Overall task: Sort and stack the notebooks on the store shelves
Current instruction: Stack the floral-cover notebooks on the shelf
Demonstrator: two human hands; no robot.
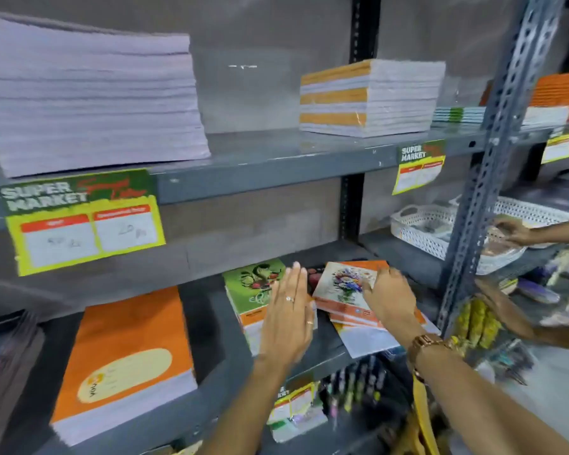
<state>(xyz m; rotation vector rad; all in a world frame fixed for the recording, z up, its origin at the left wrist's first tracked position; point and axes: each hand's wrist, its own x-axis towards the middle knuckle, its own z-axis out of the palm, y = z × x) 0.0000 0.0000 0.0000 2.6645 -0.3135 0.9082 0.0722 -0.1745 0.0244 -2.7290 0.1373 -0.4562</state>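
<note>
On the middle grey shelf (pixel 211 382) lies a green-covered notebook stack (pixel 253 284). Right of it sits a skewed pile of flower-covered notebooks (pixel 342 287) with orange bands. My left hand (pixel 288 310) hovers flat, fingers together and extended, over the right edge of the green stack and holds nothing. My right hand (pixel 390 298), with a watch on its wrist, rests on the flower-covered pile's right side with its fingers spread on the top cover. A thick orange notebook stack (pixel 125 353) lies further left on the same shelf.
The upper shelf carries a tall white paper stack (pixel 89 103), an orange-and-white notebook stack (pixel 368 96) and thin green books (pixel 457 114). Price tags (pixel 83 221) hang from its edge. Another person's hands (pixel 513 229) work at white baskets (pixel 421 224) right of the slotted upright (pixel 486 178).
</note>
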